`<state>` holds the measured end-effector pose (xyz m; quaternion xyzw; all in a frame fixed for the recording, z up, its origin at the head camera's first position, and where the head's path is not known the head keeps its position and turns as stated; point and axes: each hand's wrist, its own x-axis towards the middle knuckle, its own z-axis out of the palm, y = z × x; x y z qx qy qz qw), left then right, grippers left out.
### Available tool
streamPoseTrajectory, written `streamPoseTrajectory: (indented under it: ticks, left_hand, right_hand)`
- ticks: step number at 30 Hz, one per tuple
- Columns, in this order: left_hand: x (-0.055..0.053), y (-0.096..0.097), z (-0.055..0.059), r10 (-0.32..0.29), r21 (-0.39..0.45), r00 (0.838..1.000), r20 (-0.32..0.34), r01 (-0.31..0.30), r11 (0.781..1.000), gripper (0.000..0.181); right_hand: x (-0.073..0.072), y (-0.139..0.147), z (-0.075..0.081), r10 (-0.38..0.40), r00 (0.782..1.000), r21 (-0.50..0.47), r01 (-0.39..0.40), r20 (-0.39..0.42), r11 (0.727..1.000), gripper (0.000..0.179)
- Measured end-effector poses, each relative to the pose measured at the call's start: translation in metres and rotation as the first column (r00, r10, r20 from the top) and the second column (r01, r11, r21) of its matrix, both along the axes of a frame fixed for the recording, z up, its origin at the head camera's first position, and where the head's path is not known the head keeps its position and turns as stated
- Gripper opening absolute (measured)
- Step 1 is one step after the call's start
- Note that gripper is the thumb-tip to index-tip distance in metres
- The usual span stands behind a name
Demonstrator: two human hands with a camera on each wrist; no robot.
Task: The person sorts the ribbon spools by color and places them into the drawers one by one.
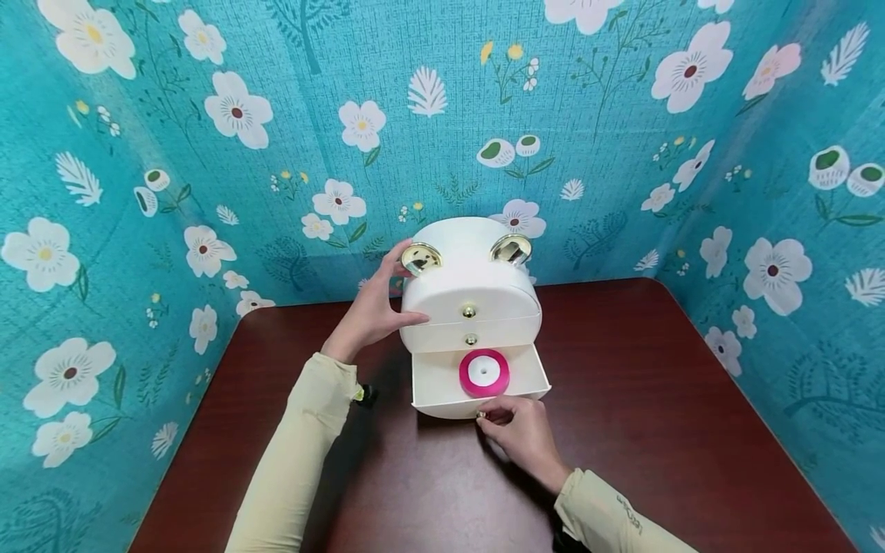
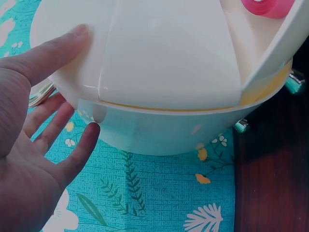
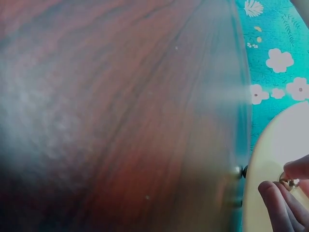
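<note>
A white storage box (image 1: 470,288) with rounded sides and two gold-rimmed ears stands on the table, its lowest drawer (image 1: 435,380) pulled out. Inside that drawer lies a roll of pink ribbon (image 1: 484,373) on a white spool. At the box's left side is my left hand (image 1: 376,307), thumb against the front and fingers spread along the side, fairly straight in the left wrist view (image 2: 63,159). My right hand (image 1: 522,430) pinches the small gold drawer knob (image 3: 288,181) between thumb and fingers at the front.
Two more gold knobs, an upper knob (image 1: 469,311) and a lower knob (image 1: 472,339), sit on the front above the drawer. The dark red wooden table (image 1: 622,369) extends on both sides. Teal flowered cloth (image 1: 442,138) rises behind it and at the sides.
</note>
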<state>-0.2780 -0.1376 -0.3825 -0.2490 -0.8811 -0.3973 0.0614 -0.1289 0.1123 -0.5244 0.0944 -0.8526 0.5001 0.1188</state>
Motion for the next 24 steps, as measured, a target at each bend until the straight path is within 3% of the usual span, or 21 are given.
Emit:
streamPoseTrajectory:
  ticks: [24]
  left_hand:
    - [0.000, -0.001, 0.001, -0.016, 0.009, 1.000, 0.026, 0.015, 1.000, 0.116]
  right_hand:
    - [-0.024, -0.001, 0.000, 0.013, 1.000, 0.028, -0.012, -0.027, 1.000, 0.017]
